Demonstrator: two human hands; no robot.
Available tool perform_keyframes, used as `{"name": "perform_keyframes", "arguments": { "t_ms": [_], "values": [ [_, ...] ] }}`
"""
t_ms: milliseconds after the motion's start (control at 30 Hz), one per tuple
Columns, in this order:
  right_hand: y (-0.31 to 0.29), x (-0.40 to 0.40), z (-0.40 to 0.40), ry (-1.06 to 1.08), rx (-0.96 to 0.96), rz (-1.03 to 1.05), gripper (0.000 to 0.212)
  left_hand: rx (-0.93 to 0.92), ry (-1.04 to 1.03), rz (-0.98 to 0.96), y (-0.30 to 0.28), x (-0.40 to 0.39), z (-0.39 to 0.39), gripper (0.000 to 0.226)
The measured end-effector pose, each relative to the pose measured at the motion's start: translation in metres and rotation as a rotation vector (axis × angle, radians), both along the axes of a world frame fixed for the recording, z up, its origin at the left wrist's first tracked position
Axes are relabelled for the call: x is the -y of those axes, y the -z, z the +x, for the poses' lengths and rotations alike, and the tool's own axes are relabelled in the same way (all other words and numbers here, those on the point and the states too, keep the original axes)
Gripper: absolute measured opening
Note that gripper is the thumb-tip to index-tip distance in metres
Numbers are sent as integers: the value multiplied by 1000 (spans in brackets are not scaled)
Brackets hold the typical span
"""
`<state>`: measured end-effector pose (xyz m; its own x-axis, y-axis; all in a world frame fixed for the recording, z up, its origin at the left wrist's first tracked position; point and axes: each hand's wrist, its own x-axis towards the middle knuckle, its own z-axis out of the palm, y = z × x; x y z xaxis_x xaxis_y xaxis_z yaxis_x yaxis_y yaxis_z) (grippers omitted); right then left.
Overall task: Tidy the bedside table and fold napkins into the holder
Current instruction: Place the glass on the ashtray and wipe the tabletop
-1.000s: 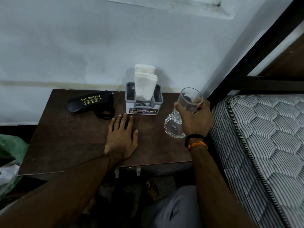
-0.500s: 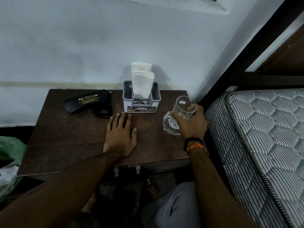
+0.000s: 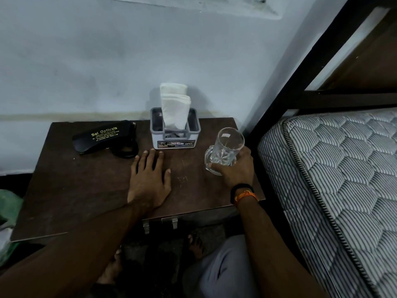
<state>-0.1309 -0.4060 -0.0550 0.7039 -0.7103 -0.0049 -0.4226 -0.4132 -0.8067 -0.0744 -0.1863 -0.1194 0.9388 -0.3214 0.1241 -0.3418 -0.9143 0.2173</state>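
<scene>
A dark brown bedside table (image 3: 75, 190) stands against a pale wall. At its back middle sits a grey napkin holder (image 3: 175, 136) with folded white napkins (image 3: 175, 106) standing upright in it. My right hand (image 3: 238, 168) grips a clear glass mug (image 3: 224, 151) near the table's right edge, with the mug close to upright and its base at the tabletop. My left hand (image 3: 149, 175) lies flat on the table, palm down, fingers apart, just in front of the holder. It holds nothing.
A black spectacle case (image 3: 103, 136) with gold lettering lies at the back left, with a dark looped cord (image 3: 126, 150) beside it. A striped mattress (image 3: 333, 179) and a black bed frame (image 3: 300, 67) border the right. A green bag (image 3: 8, 207) sits low on the left.
My right hand has brought the tilted glass mug upright and lowered it toward the tabletop near the right edge. My left hand has stayed flat on the table.
</scene>
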Motion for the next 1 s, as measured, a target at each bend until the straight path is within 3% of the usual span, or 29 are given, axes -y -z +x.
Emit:
{"name": "perform_keyframes", "arguments": {
  "t_ms": [400, 633, 833, 1000],
  "values": [
    [7, 2, 6, -23, -105, -57, 93, 1, 0, 3, -1, 0, -1, 66],
    [-6, 6, 26, -8, -57, -80, 73, -11, 3, 11, 1, 0, 0, 67],
    [-4, 23, 48, -49, -91, -35, 93, -9, 2, 5, 2, 1, 1, 64],
    [8, 42, 68, -83, -137, -18, 96, -1, -2, 15, 3, 0, 1, 64]
  ]
}}
